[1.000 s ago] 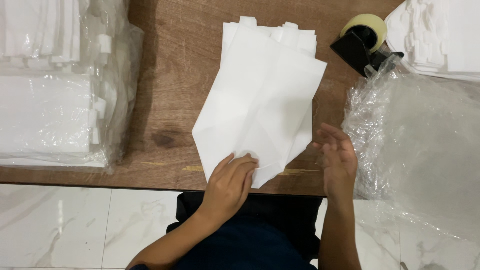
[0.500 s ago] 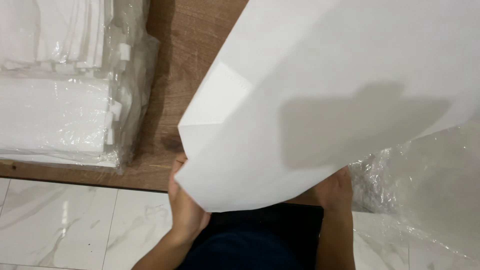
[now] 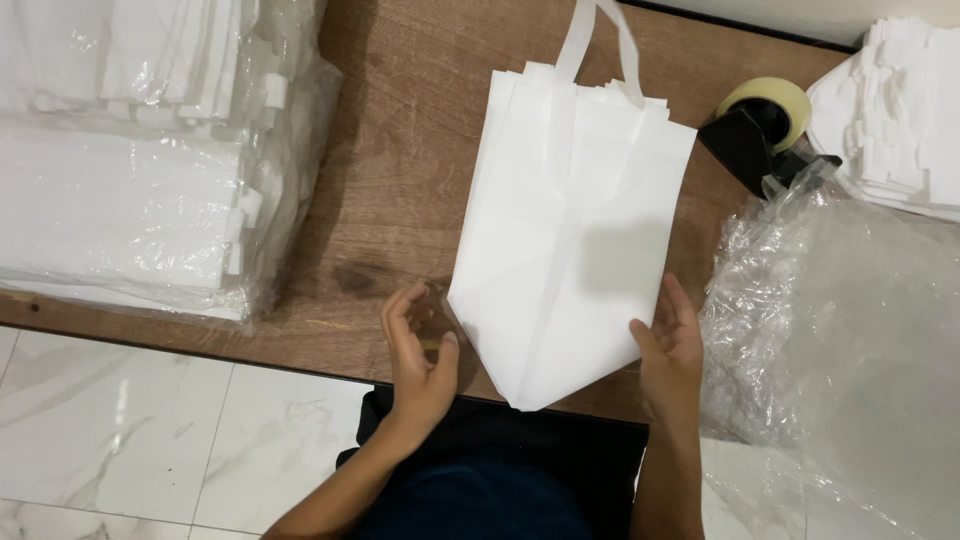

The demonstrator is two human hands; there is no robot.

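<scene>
White bag point(image 3: 570, 230) lies flat before us: right hand point(image 3: 668, 350) open against its edge, left hand point(image 3: 420, 355) half-curled, empty, beside it; plastic-wrapped packs point(image 3: 130, 200) far left.

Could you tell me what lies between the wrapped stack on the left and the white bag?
In the head view, only bare wooden table lies between the wrapped stack and the white bag.

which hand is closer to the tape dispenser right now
Right. The right hand rests at the white bag's lower right edge, below the tape dispenser. The left hand is across the bag, at its lower left, farther away.
</scene>
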